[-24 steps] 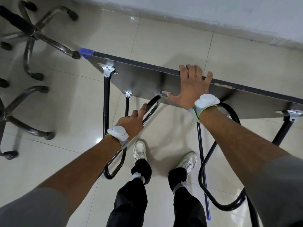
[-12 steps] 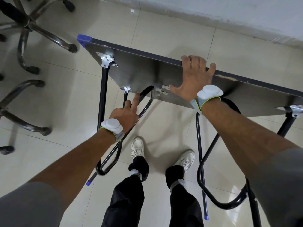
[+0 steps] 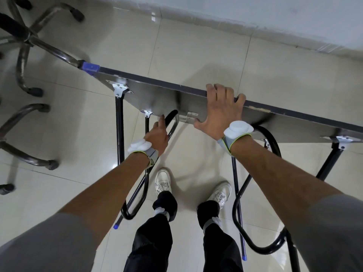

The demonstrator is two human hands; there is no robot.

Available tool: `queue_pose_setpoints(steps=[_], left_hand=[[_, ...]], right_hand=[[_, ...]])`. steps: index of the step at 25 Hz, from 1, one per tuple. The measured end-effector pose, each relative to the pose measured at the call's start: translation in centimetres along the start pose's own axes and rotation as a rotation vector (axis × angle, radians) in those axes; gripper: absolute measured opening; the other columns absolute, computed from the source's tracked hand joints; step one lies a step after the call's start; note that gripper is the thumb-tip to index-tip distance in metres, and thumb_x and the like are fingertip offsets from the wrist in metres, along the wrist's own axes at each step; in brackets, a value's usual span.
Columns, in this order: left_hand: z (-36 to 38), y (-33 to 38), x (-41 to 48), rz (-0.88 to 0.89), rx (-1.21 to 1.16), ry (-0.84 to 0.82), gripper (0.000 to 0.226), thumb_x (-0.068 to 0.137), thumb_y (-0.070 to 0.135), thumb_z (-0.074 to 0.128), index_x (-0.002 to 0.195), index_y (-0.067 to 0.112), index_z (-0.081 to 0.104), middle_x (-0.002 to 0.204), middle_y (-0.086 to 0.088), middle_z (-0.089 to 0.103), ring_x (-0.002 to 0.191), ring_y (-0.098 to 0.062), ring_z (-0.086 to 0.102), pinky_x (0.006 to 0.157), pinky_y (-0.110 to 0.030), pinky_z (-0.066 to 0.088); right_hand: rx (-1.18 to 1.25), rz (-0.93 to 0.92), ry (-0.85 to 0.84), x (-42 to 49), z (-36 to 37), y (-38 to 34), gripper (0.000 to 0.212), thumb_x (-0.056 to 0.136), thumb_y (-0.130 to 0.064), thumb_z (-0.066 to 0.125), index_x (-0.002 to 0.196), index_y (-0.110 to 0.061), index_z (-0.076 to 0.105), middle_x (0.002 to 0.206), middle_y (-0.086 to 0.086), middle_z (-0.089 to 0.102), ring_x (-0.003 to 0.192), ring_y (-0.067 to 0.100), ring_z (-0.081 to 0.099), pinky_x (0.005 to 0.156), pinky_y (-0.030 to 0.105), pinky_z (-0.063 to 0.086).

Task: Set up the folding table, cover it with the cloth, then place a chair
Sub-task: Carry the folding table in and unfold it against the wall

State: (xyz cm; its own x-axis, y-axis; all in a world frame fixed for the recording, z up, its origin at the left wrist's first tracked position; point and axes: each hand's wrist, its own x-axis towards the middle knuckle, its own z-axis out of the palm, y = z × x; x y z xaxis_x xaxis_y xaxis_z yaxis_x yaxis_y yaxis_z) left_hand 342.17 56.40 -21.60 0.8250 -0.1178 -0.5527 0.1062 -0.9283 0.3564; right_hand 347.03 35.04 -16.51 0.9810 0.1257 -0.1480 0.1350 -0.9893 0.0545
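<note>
Folding table [image 3: 157, 99]: tilted, grey underside toward the person; far long edge runs from upper left down to the right, near the wall [image 3: 255, 12]. Contact with the floor [image 3: 196, 55] cannot be told.
Blue corner cap [image 3: 90, 68]: on the table's upper-left corner, just beside a caster of the upper chair base.
Right hand [image 3: 222, 112]: palm flat on the underside, about mid-length. Fingers [image 3: 220, 91] hooked over the far edge, tips hidden; thumb spread to the near edge beside a metal latch plate [image 3: 191, 115].
Left hand [image 3: 157, 136]: just below the near edge, on the looped leg frame [image 3: 137, 195]. Fingers curled round the black tube, forefinger straight, pointing up at the underside.
Looped leg frame: swung away from the underside; loop end low, near the left shoe [image 3: 162, 181]; blue-tipped straight tube beside it.
Second leg frame [image 3: 237, 218]: black loop under the right forearm, also swung out; blue-tipped tube crossing it.
Hinge bracket [image 3: 119, 88]: bright metal, at the top of the left straight leg.
Chair bases [image 3: 29, 36]: two, metal spokes on casters, on the floor at left; seats out of view.
Wrist bands [image 3: 237, 129]: grey, white puck on each wrist.
Feet: white shoes, black trousers, between the two leg frames.
</note>
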Motion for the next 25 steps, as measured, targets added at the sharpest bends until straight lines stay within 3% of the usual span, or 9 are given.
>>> queue_pose_setpoints(steps=[4,7,9,13,17,19,23,25], left_hand=[[0.6,0.6,0.8,-0.047,-0.079,-0.026,0.064,0.098,0.005,0.043,0.155,0.002,0.014,0.135,-0.029,0.05,0.111,-0.048,0.057,0.086,-0.046,0.047],[1.2,0.2,0.1,-0.086,-0.132,-0.122,0.047,0.096,0.004,0.042,0.142,0.002,0.029,0.118,-0.027,0.06,0.103,-0.048,0.061,0.082,-0.048,0.052],[1.1,0.3,0.7,-0.179,-0.194,-0.184,0.037,0.096,0.015,0.05,0.128,0.0,0.037,0.109,-0.027,0.061,0.095,-0.046,0.063,0.076,-0.05,0.055],[1.0,1.6,1.9,-0.17,-0.179,-0.224,0.069,0.089,0.04,0.066,0.146,0.014,0.036,0.113,-0.019,0.056,0.098,-0.039,0.061,0.082,-0.042,0.053],[2.1,2.3,0.9,-0.176,-0.197,-0.203,0.058,0.086,0.029,0.07,0.124,0.0,0.038,0.102,-0.023,0.064,0.092,-0.042,0.063,0.075,-0.042,0.05],[1.9,2.3,0.9,-0.172,-0.176,-0.234,0.059,0.087,0.028,0.071,0.123,-0.001,0.036,0.102,-0.025,0.065,0.094,-0.043,0.064,0.076,-0.043,0.05],[-0.1,3.4,1.0,-0.101,-0.012,-0.401,0.087,0.085,0.05,0.069,0.147,0.007,0.025,0.115,-0.018,0.061,0.101,-0.035,0.063,0.087,-0.04,0.051],[-2.0,4.5,0.0,0.003,0.165,-0.382,0.087,0.089,0.051,0.063,0.154,0.013,0.021,0.122,-0.016,0.057,0.108,-0.034,0.059,0.086,-0.035,0.048]], right_hand=[[0.006,-0.222,-0.103,0.2,-1.0,1.1,0.06,0.079,-0.048,0.058,0.124,-0.012,0.042,0.108,0.008,0.057,0.087,0.033,0.055,0.078,0.043,0.036],[0.063,-0.363,-0.2,0.6,-1.1,1.9,0.038,0.093,-0.029,0.051,0.126,-0.012,0.04,0.106,0.007,0.061,0.091,0.033,0.058,0.071,0.037,0.035],[0.106,-0.417,-0.231,0.1,-0.8,1.7,0.032,0.095,-0.022,0.048,0.125,-0.013,0.041,0.107,0.006,0.06,0.096,0.032,0.057,0.069,0.035,0.034],[0.147,-0.414,-0.259,0.2,-1.0,1.3,0.032,0.094,-0.017,0.051,0.124,-0.014,0.041,0.11,0.006,0.058,0.101,0.031,0.054,0.069,0.036,0.037],[0.088,-0.411,-0.261,-0.7,-0.6,1.0,0.044,0.089,-0.014,0.054,0.13,-0.011,0.039,0.11,0.007,0.057,0.099,0.032,0.055,0.068,0.036,0.035],[0.066,-0.407,-0.246,-0.9,-0.4,0.8,0.046,0.086,-0.013,0.056,0.129,-0.011,0.04,0.108,0.008,0.058,0.095,0.032,0.056,0.066,0.036,0.035],[0.099,-0.393,-0.234,-0.6,-0.5,1.5,0.04,0.086,-0.012,0.057,0.122,-0.013,0.042,0.103,0.007,0.057,0.093,0.031,0.056,0.065,0.036,0.035],[0.165,-0.379,-0.274,-0.6,-0.6,1.4,0.036,0.088,-0.014,0.056,0.122,-0.015,0.042,0.106,0.007,0.057,0.097,0.032,0.055,0.069,0.037,0.037]])
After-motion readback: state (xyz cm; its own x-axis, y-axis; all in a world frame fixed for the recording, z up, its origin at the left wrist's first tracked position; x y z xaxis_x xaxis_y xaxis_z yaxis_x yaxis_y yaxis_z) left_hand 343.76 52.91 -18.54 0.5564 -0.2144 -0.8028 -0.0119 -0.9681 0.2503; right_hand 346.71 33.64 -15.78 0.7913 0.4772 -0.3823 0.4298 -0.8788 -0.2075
